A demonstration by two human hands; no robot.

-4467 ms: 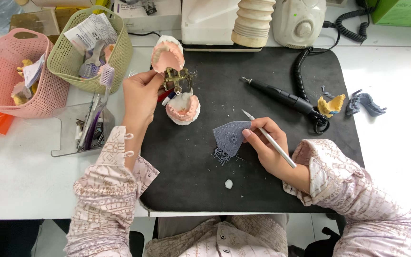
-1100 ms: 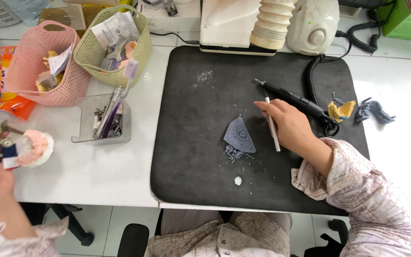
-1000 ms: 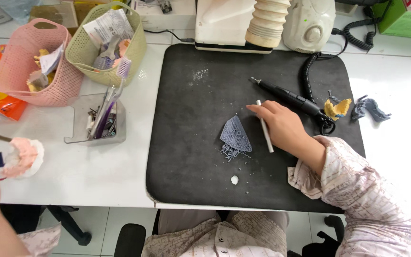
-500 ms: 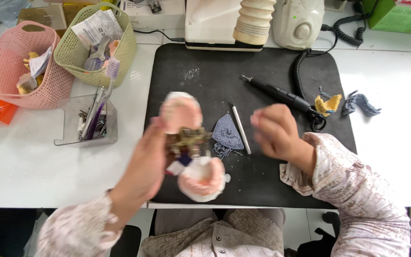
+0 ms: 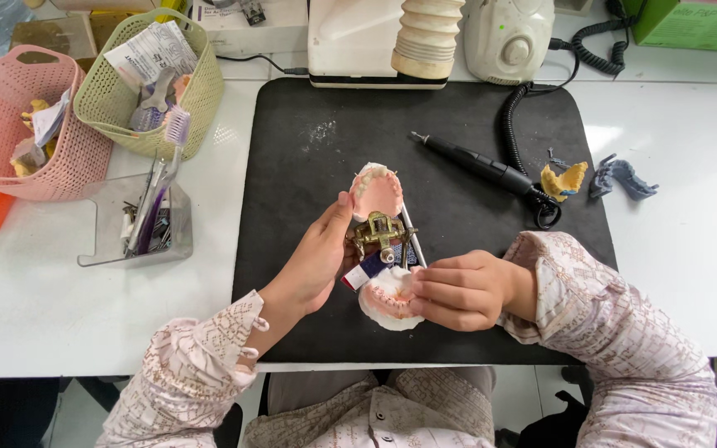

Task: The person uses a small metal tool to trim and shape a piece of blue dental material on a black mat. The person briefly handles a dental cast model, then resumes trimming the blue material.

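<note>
The black mat lay under both hands on the white table. The left hand reached in from the lower left, forearm angled up and to the right, palm turned toward the dental model articulator; its thumb pressed the edge of the upper pink cast, while its other fingers were hidden behind the model, so their spread could not be told. The right hand came in from the right, wrist nearly level, fingers curled together and pinching the lower cast's rim. A thin metal instrument lay just above those fingers, its grip unclear. The handpiece rested well beyond the fingertips, the yellow impression beyond it.
</note>
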